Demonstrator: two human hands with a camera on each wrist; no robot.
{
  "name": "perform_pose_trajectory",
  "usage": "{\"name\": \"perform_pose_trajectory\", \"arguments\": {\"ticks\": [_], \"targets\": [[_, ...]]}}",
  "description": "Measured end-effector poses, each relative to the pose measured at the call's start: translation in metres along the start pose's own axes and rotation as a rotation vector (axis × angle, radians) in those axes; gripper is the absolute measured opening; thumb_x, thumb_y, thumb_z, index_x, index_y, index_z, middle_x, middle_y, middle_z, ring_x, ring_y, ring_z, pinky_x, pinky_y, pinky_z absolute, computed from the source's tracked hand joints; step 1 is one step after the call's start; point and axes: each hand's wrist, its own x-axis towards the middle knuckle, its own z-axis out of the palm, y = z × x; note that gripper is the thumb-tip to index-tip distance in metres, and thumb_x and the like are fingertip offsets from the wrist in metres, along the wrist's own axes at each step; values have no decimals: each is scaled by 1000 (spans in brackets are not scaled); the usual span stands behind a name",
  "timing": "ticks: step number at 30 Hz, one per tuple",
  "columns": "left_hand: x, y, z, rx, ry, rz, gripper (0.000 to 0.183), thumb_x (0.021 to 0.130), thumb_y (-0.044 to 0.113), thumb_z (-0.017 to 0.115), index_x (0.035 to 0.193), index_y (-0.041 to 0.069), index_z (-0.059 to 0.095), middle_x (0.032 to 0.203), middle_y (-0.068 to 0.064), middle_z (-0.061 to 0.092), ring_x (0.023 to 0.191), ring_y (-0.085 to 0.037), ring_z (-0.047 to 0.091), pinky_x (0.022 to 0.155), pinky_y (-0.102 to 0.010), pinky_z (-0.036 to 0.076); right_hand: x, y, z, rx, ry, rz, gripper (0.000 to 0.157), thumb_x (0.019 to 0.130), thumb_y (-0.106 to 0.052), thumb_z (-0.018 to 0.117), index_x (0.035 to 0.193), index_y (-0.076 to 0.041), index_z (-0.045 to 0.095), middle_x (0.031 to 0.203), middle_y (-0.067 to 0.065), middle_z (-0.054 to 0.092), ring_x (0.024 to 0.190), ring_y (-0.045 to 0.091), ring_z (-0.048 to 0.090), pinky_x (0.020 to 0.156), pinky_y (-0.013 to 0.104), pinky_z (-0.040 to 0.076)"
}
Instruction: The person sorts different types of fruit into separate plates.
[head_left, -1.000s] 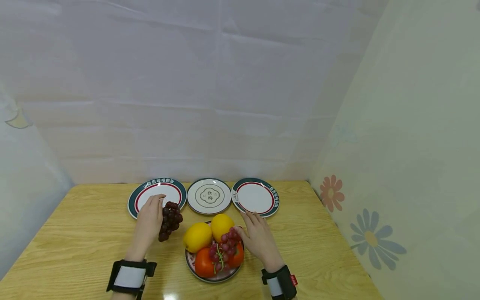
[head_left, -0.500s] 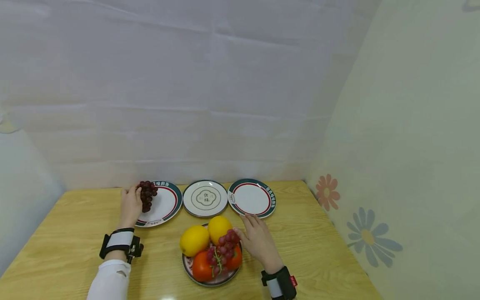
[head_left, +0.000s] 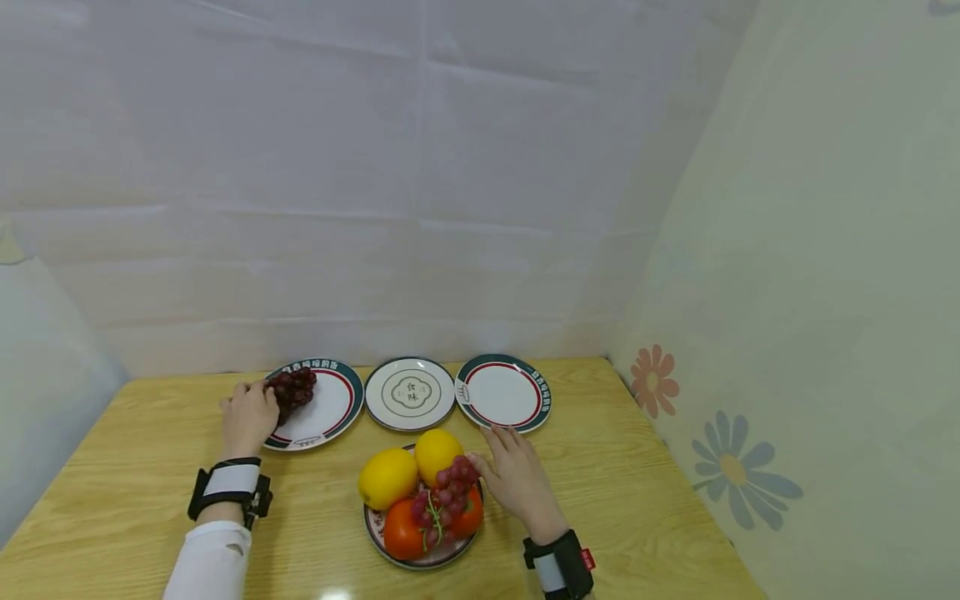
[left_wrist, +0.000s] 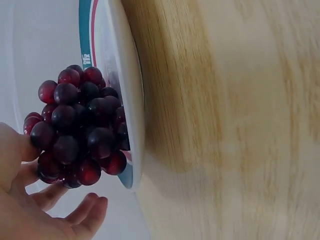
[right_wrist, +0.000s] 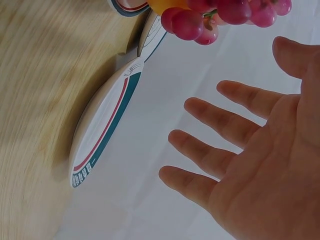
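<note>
A bunch of dark red grapes (head_left: 294, 390) lies on the left green-rimmed plate (head_left: 341, 408). My left hand (head_left: 250, 417) pinches the bunch at its left side. In the left wrist view, the thumb and some fingers meet the dark grapes (left_wrist: 75, 130), while two other fingers (left_wrist: 90, 215) stand apart from them. My right hand (head_left: 519, 483) hovers with spread fingers beside the fruit plate (head_left: 420, 565), near a pink grape bunch (head_left: 448, 496). Nothing is in its palm in the right wrist view, where the fingers (right_wrist: 205, 150) are straight.
The fruit plate also bears two yellow lemon-like fruits (head_left: 387, 478) and two orange-red fruits, persimmon or tomato (head_left: 403, 531). Behind it stand a white plate with a central emblem (head_left: 390, 412) and a right green-rimmed plate (head_left: 504, 398). A pale cloth wall (head_left: 420, 208) closes off the table's back.
My left hand has carried the dark grapes leftward onto the left plate, where the bunch has tipped lower. The right hand has stayed nearly still.
</note>
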Motion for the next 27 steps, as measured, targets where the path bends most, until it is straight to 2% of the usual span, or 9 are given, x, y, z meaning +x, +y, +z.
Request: {"name": "perform_pose_trajectory", "arguments": {"ticks": [3, 5, 9, 11, 15, 17, 20, 22, 27], "targets": [[-4, 2, -3, 10, -7, 7, 41, 97, 10, 36, 123, -20, 44, 120, -43, 42, 111, -53, 37, 96, -63, 25, -1, -1, 0, -6, 6, -2, 56, 93, -47, 46, 133, -8, 49, 137, 17, 47, 128, 38, 37, 106, 56, 34], [-7, 5, -5, 15, 13, 23, 41, 96, 10, 38, 124, -20, 43, 121, -43, 41, 113, -55, 36, 99, -65, 24, -1, -2, -1, -10, 13, -5, 56, 92, -47, 47, 133, -8, 50, 137, 17, 47, 128, 38, 37, 106, 56, 34], [-19, 20, -8, 42, 95, 113, 40, 95, 10, 44, 123, -18, 45, 122, -41, 43, 113, -55, 36, 99, -65, 29, -3, -3, -3, -16, 23, -4, 56, 92, -47, 48, 132, -8, 50, 136, 18, 47, 128, 38, 37, 107, 55, 34], [-28, 33, -8, 45, 105, 159, 40, 94, 11, 47, 124, -16, 46, 124, -39, 44, 115, -54, 36, 99, -65, 31, -3, -3, -4, -19, 29, -4, 56, 92, -48, 48, 132, -8, 51, 136, 17, 47, 128, 37, 37, 107, 55, 34], [-49, 71, -2, -1, 1, 216, 42, 95, 15, 48, 129, -8, 44, 130, -31, 44, 119, -49, 37, 98, -63, 36, -3, -1, -5, -27, 46, -14, 56, 92, -47, 48, 131, -7, 51, 135, 18, 48, 127, 38, 38, 106, 55, 35], [-63, 90, 3, -21, -75, 248, 43, 96, 19, 47, 131, -5, 44, 132, -28, 45, 121, -45, 39, 99, -61, 37, -3, 0, -5, -28, 48, -16, 56, 92, -47, 48, 131, -7, 51, 135, 18, 48, 127, 38, 38, 106, 55, 35], [-86, 118, 11, -41, -150, 292, 45, 96, 24, 48, 132, -2, 45, 132, -24, 47, 120, -39, 44, 99, -56, 41, -4, 0, -5, -27, 44, -19, 57, 92, -48, 48, 131, -7, 51, 136, 18, 48, 128, 38, 38, 106, 55, 35], [-104, 136, 13, -43, -181, 309, 45, 96, 27, 48, 132, 1, 46, 131, -22, 49, 120, -36, 45, 98, -54, 43, -4, 0, -6, -17, 38, -18, 57, 92, -48, 48, 132, -7, 51, 136, 17, 48, 128, 38, 37, 106, 55, 34], [-144, 173, 15, -5, -177, 409, 46, 92, 35, 55, 127, 6, 53, 123, -16, 58, 111, -32, 52, 92, -49, 49, -6, 0, -5, -1, 39, -15, 56, 92, -46, 49, 131, -7, 51, 137, 18, 47, 128, 39, 37, 106, 55, 34]]}}
